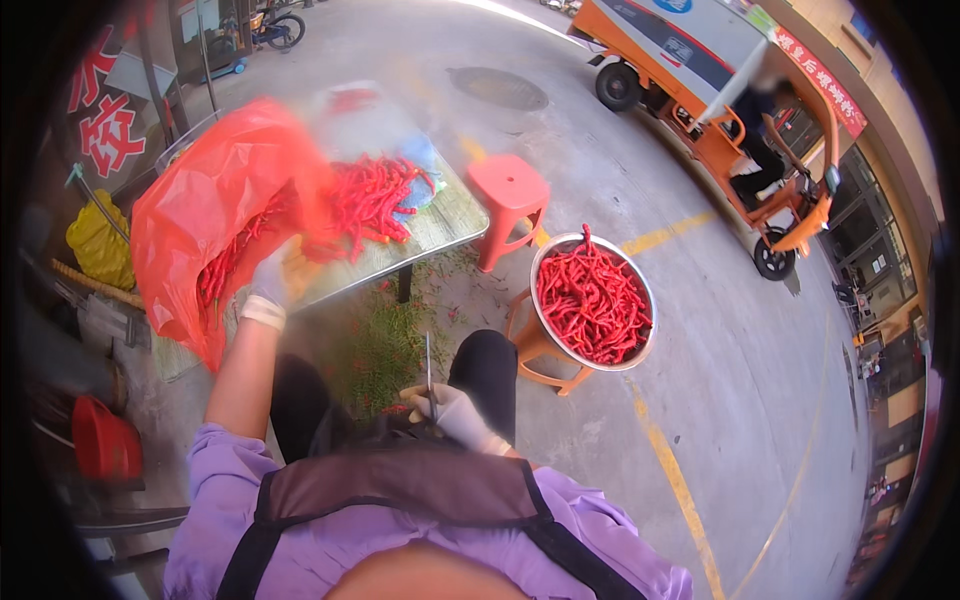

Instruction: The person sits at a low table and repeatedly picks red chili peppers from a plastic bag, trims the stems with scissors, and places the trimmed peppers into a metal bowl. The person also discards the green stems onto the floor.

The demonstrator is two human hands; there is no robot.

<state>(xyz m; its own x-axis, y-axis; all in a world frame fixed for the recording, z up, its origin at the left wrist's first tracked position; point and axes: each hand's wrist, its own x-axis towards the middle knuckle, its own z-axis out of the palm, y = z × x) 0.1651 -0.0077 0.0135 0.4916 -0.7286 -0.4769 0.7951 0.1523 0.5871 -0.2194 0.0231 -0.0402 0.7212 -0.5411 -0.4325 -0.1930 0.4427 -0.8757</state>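
Observation:
My left hand [283, 274], in a pale glove, reaches over the near edge of the table [442, 221]. It is nearest to the red plastic bag [217, 180], and blur hides whether its fingers hold anything. Long red chili peppers [225, 262] show in the bag's mouth, and a pile of chilies [375, 199] lies to its right on the tabletop. Low before my lap, my gloved right hand [450, 412] grips scissors [429, 367], their blades pointing away from me. At my right, a metal bowl [651, 330] heaped with chilies stands on an orange stool [532, 346].
Green stems [382, 345] litter the ground between my knees and under the table. A red plastic stool [510, 187] stands by the table's right end. Beyond it, a person sits on an orange cargo tricycle [720, 142]. At left are a yellow bag [101, 240] and a red bucket [105, 439].

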